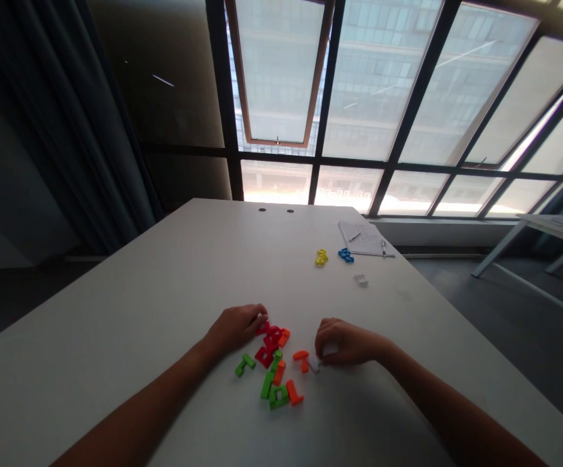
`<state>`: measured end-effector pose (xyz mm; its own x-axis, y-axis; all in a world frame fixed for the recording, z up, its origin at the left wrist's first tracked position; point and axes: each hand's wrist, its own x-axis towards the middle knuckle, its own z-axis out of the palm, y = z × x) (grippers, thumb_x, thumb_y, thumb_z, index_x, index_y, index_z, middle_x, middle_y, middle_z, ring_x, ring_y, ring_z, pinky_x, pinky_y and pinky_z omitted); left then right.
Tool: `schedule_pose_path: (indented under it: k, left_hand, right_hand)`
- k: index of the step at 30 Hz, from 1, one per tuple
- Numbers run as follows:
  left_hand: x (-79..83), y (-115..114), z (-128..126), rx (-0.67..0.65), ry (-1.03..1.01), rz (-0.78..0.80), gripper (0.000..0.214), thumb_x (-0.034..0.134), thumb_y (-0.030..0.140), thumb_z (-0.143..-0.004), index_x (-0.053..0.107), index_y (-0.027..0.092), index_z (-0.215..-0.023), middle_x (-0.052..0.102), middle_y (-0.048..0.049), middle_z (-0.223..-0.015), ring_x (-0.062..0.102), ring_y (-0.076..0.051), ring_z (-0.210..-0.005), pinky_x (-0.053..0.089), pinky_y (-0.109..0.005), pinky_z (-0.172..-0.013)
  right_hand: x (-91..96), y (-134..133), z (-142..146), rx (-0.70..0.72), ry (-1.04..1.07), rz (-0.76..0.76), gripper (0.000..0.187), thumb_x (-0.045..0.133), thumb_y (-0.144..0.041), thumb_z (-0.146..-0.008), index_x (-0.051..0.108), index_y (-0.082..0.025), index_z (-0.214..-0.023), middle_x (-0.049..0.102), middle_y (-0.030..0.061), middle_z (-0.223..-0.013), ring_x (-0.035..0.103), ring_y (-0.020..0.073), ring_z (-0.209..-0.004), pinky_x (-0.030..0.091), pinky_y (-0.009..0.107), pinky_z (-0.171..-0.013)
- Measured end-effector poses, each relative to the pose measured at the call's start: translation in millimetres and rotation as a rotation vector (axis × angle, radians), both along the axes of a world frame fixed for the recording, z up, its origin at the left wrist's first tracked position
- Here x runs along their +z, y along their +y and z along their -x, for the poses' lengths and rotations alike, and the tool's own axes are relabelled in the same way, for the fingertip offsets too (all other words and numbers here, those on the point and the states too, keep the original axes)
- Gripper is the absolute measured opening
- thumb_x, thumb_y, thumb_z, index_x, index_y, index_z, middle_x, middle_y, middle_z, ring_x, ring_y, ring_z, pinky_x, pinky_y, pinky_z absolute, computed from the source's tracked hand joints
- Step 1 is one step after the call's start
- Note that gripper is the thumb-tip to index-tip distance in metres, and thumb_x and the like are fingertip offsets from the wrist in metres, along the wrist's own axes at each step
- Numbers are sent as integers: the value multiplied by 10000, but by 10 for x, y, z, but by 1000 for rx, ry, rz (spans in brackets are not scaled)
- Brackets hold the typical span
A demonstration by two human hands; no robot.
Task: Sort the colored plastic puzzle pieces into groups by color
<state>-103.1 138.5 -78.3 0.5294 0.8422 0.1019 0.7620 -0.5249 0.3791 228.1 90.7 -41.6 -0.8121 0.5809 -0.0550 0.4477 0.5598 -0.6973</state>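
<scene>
Red interlocking pieces point(268, 342) heaped lower centre of white worktop point(130, 324). Left hand point(235, 327) curled, fingertips point(261, 312) at heap's upper edge; grip cannot be told. Right hand point(347, 344) half-closed just beside orange T-shaped piece point(301, 359) and white piece point(313, 364); grip cannot be told. Green pieces point(268, 384) and more orange pieces point(279, 372) scattered below. Yellow cluster point(321, 257), blue cluster point(345, 255), white cluster point(360, 280) upper centre, near notepad point(362, 238) with pen point(383, 248).

Puzzle pieces point(266, 384): plastic, matt, smooth
Counter point(165, 311): white, matt, smooth
Notepad point(362, 239): paper
Curtain point(62, 130): dark cloth
Window frame point(220, 84): dark metal
</scene>
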Motion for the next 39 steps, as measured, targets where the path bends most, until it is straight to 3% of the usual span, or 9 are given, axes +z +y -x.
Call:
schedule_pose_path:
  k: [4, 9, 16, 20, 31, 35, 39]
  left_hand:
    - [-1, 3, 0, -5, -8, 0, 325, 385, 438, -1028, 668, 278, -1019, 737, 3, -905, 658, -169, -781, 417, -271, -715]
    - [2, 0, -7, -2, -16, -5, 339, 384, 450, -1023, 669, 268, -1014, 741, -6, -909, 658, -171, -787, 426, -271, -715]
    - [-17, 8, -1, -1, -7, -14, 330, 382, 446, -1028, 666, 278, -1018, 736, 7, -907, 660, -170, -787, 420, -270, -713]
    - [-15, 9, -6, -3, -4, -16, 336, 375, 449, -1032, 664, 278, -1016, 732, 7, -901, 656, -169, -779, 408, -272, -708]
    - [-11, 6, -1, -6, 17, -10, 325, 371, 427, -1033, 659, 277, -1021, 730, 8, -893, 650, -169, -772, 394, -276, -704]
    - [-9, 10, -3, -2, 20, -11, 329, 372, 424, -1033, 662, 270, -1022, 730, 6, -899, 649, -167, -772, 392, -277, -702]
    - [-6, 9, -2, -10, 15, -8, 332, 368, 425, -1036, 660, 267, -1024, 731, 5, -917, 652, -167, -789, 396, -275, -717]
  right_hand:
    - [10, 170, -326, -203, -110, 16, 165, 738, -323, -834, 756, -227, -968, 704, 44, -1017, 621, 213, -974, 476, 339, -885]
    - [-180, 406, -757, -489, -108, -27, 199, 671, -348, -845, 742, -201, -960, 715, 48, -935, 638, 200, -836, 500, 319, -770]
    - [-526, 620, -1162, -906, -129, -490, 216, 557, -343, -906, 719, -210, -958, 734, 51, -899, 666, 202, -756, 493, 327, -774]
    - [-610, 651, -1269, -974, -158, -612, 241, 525, -298, -931, 733, -207, -1011, 736, 64, -988, 673, 197, -764, 488, 322, -798]
    - [-609, 642, -1336, -1164, -277, -722, 264, 520, -211, -914, 721, -186, -1083, 724, 96, -1088, 662, 231, -877, 475, 326, -783]
    - [-629, 659, -1302, -1121, -311, -743, 209, 520, -220, -918, 717, -180, -977, 723, 83, -976, 648, 216, -827, 466, 313, -768]
    - [-659, 676, -1309, -1090, -331, -761, 224, 519, -226, -926, 724, -174, -1001, 725, 94, -1025, 647, 231, -920, 461, 325, -847]
